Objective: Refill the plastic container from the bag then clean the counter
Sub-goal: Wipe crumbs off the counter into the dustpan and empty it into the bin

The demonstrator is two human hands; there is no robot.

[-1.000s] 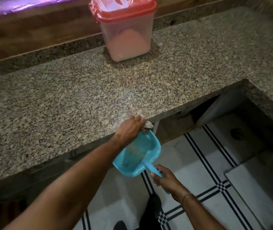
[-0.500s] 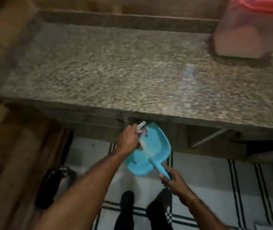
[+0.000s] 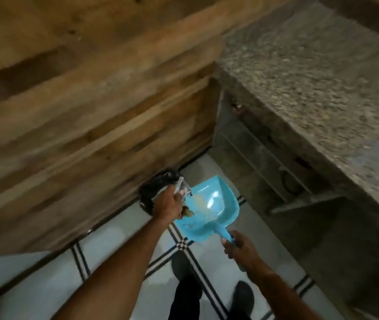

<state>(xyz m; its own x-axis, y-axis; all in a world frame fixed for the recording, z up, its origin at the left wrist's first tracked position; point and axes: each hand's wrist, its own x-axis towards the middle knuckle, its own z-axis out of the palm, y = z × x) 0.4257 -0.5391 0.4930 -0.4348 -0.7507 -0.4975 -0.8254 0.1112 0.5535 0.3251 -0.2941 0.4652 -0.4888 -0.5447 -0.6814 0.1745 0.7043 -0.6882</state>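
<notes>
The dustpan (image 3: 210,205) points mouth away, handle clasped in the right grip (image 3: 239,248); left grip (image 3: 167,204) clutches a cloth (image 3: 181,184)

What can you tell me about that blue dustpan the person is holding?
The dustpan is turquoise, glossy plastic by its look, with a broad scoop and a short handle. The right hand grips the handle; the left hand, pinching a cloth, is at its left rim. It is held in the air above the tiled floor. A brownish clump lies inside it near the left rim.
</notes>
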